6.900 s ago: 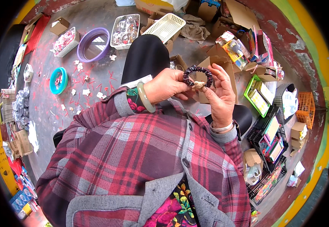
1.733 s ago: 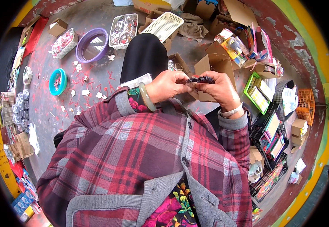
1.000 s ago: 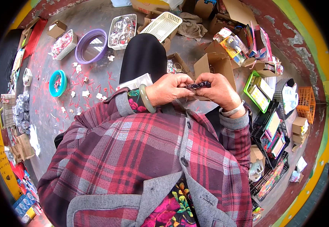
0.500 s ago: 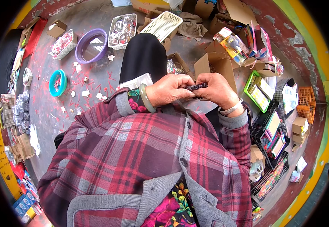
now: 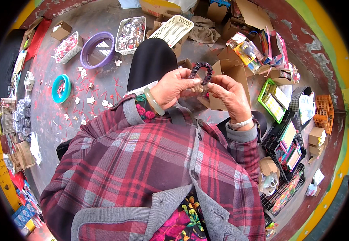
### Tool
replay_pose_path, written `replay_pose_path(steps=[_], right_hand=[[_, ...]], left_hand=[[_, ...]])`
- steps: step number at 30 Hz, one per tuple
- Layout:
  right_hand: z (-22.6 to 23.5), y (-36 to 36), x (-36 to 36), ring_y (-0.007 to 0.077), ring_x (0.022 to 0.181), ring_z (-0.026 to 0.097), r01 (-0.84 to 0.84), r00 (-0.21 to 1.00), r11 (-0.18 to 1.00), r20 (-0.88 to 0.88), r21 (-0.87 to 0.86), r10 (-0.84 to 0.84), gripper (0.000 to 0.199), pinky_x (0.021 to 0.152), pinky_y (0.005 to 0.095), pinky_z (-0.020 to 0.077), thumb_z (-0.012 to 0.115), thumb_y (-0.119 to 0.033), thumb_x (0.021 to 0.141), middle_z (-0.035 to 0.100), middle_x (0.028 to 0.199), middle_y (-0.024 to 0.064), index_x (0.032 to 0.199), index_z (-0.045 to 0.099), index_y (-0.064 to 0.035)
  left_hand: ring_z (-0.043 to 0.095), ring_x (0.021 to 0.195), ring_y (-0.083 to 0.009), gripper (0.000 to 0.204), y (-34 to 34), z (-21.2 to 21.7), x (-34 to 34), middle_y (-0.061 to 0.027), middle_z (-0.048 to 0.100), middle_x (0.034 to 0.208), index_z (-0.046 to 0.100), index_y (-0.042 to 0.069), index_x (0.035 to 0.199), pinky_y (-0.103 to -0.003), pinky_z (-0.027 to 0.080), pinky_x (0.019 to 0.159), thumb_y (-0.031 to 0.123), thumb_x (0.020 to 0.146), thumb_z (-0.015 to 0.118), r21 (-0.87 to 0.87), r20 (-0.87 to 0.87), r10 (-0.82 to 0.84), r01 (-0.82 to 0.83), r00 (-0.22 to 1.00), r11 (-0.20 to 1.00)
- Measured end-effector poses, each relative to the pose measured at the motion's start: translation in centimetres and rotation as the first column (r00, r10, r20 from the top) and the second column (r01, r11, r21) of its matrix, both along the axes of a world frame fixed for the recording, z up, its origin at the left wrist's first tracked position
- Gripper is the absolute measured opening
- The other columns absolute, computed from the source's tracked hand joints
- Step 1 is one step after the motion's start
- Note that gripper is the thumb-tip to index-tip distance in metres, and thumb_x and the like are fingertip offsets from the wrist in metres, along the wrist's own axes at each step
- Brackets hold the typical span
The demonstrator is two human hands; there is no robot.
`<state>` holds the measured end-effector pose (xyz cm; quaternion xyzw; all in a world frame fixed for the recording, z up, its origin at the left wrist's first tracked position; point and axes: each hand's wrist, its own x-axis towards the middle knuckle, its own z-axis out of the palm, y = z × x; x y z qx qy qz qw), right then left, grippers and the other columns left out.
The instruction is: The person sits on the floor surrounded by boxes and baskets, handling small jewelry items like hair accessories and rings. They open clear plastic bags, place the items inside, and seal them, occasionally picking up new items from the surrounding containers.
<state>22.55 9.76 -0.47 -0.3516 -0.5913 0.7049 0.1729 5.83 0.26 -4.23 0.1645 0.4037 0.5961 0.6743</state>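
- Dark ruffled ring [image 5: 209, 72]: just left of the open cardboard box [image 5: 236, 70].
- Left hand [image 5: 172, 88]: pinching the ring, left of the box.
- Right hand [image 5: 233, 96]: fingertips narrow on the ring, overlapping the box.

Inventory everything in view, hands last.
Scrunched ring: one, dark, centre
Large basin: one, purple, upper left
Small basin: one, teal, left
Larger baskets: three, off-white, top
Lattice crate: one, orange, far right
Tray: one, bright green, right
Openwork crates: at least two, black, lower right
Cardboard boxes: several, brown, mostly top and right
Scraps: many, white and red, left
Jacket: one, red-grey plaid, worn
Bangles: two, pale green and silvery, worn left and right
Left hand: one, bare, pinching the ring
Right hand: one, bare, at the ring's right
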Motion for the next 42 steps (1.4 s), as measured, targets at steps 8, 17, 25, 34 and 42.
replay_pose_path(steps=[8,17,25,34,42], right_hand=[[-0.7,-0.6,-0.5,0.0062,0.068,0.054,0.147,0.981,0.986,-0.116,-0.078,-0.155,0.015,0.058,0.0173,0.0440,0.063,-0.004,0.081,0.060,0.081,0.0025,0.094,0.061,0.0034],[-0.7,-0.5,0.3,0.0058,0.065,0.054,0.109,0.988,0.994,-0.105,-0.018,-0.110,0.012,0.058,0.0176,0.0438,0.063,-0.007,0.082,0.060,0.075,0.0015,0.090,0.064,0.0020],[-0.7,-0.7,0.4,0.0056,0.064,0.053,0.133,0.976,0.991,-0.170,-0.027,-0.136,0.013,0.059,0.0181,0.0439,0.058,-0.011,0.086,0.060,0.074,0.0015,0.088,0.064,0.0011],[-0.1,-1.2,0.9,0.0067,0.071,0.053,0.195,0.963,0.965,-0.219,0.175,-0.155,0.008,0.064,0.0184,0.0421,0.059,-0.003,0.081,0.059,0.078,0.0018,0.085,0.063,0.0034],[1.6,-1.9,1.7,0.0115,0.073,0.055,0.200,0.964,0.843,-0.255,0.500,-0.078,0.007,0.066,0.0231,0.0431,0.061,0.003,0.074,0.059,0.080,0.0063,0.081,0.061,0.0035]], left_hand=[[0.059,0.095,-0.0149,0.026,-0.1,-0.5,0.0,-0.0065,0.059,0.104,0.051,0.000,0.113,-0.030,0.050,0.085,0.009,0.089,0.053,0.037,-0.064,-0.085,0.087,0.994,0.995],[0.060,0.083,-0.0096,0.023,-0.3,1.4,-0.5,-0.0075,0.064,0.099,0.058,0.000,0.106,-0.023,0.048,0.073,0.016,0.093,0.048,0.087,-0.068,0.026,-0.020,0.997,0.996],[0.059,0.077,-0.0090,0.025,-0.4,1.3,-0.3,-0.0070,0.064,0.098,0.057,-0.001,0.110,-0.022,0.047,0.070,0.014,0.092,0.049,0.126,-0.123,0.038,-0.023,0.992,0.992],[0.057,0.075,-0.0096,0.018,-1.2,3.0,-0.5,-0.0072,0.063,0.091,0.062,-0.004,0.101,-0.022,0.046,0.065,0.002,0.085,0.056,0.407,-0.627,0.201,0.097,0.753,0.908],[0.060,0.080,-0.0138,0.016,-1.9,4.9,-0.4,-0.0101,0.064,0.095,0.064,-0.003,0.098,-0.024,0.048,0.068,-0.001,0.084,0.056,0.480,-0.706,0.263,0.172,0.657,0.860]])
